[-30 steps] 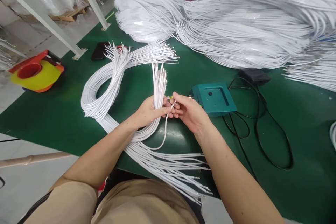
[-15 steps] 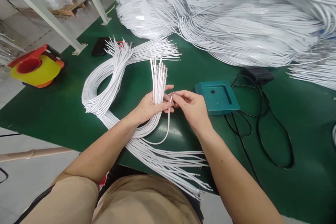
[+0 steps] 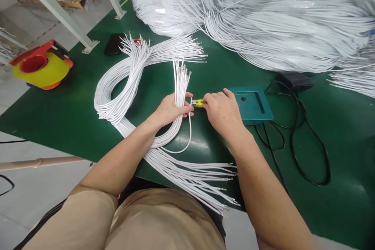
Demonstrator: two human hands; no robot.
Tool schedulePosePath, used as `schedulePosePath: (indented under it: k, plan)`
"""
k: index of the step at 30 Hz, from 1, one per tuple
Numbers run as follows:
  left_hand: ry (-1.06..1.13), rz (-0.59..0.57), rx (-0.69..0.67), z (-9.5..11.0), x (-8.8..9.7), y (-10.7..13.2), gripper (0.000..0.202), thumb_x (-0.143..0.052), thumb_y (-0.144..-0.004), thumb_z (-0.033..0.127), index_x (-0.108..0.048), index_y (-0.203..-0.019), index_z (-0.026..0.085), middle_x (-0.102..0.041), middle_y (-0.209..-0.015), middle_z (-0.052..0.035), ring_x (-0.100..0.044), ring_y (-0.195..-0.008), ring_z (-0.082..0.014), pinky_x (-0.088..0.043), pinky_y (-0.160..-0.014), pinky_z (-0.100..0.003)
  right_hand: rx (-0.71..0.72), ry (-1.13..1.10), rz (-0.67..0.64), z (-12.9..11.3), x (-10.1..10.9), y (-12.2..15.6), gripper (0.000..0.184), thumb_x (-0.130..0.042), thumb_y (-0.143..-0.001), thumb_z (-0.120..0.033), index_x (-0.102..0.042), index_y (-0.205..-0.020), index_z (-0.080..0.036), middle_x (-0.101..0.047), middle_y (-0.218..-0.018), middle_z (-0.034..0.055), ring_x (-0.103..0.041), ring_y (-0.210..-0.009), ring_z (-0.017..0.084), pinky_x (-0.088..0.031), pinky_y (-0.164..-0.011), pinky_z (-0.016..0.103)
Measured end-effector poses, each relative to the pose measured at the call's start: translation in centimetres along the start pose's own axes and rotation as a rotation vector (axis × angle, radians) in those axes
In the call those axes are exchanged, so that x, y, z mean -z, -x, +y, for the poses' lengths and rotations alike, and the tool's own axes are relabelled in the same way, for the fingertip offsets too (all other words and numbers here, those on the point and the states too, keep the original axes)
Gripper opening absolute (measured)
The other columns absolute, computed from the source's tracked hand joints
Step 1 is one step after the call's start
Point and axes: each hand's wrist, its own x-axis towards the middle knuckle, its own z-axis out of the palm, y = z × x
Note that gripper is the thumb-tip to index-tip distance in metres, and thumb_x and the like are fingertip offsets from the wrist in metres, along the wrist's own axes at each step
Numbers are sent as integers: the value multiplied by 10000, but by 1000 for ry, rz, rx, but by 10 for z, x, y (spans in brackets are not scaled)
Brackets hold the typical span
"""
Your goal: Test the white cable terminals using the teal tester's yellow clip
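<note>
My left hand [image 3: 172, 110] is closed around an upright bunch of white wires [image 3: 179, 90] with small metal ends. One separate white wire [image 3: 190, 129] loops out to the right, its upper end held at the left thumb and fingertips. In my right hand [image 3: 221, 109] are small pliers with a yellow handle [image 3: 199, 103]; most of the tool is hidden in the fist. Their metal jaws meet or nearly touch the single wire near its tip. Below my left wrist, the wires' other ends fan out over the table edge.
A coiled white wire bundle [image 3: 102, 93] lies left, with a large wire heap [image 3: 278, 19] at the back. Right of my hand are a teal tray-like device [image 3: 268, 114], a black box [image 3: 294, 82] and black cables [image 3: 325, 152]. A tape dispenser [image 3: 43, 68] stands far left.
My right hand has gone from pinching the single wire's end to gripping the yellow-handled pliers at it. My left hand still holds the bunch. The camera view has shifted slightly.
</note>
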Motion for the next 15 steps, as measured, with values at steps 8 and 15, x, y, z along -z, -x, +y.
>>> schedulePosePath:
  k: [8, 15]
  plan:
    - [-106, 48, -3, -10, 2, -8, 476, -735, -668, 161, -603, -1125, 135, -724, -742, -49, -696, -649, -178, -545, -664, -305, -12, -47, 26, 6, 1, -3, 234, -449, -782, -37, -633, -767, -179, -652, -714, 93, -490, -816, 253, -356, -882, 394]
    - [-291, 57, -31, -14, 2, -11, 426, -698, -674, 184, -635, -1095, 166, -730, -731, -24, -708, -678, -188, -532, -713, -307, -35, -51, 56, 7, -3, -3, 240, -450, -794, -58, -649, -775, -190, -623, -670, 75, -501, -794, 239, -361, -989, 428]
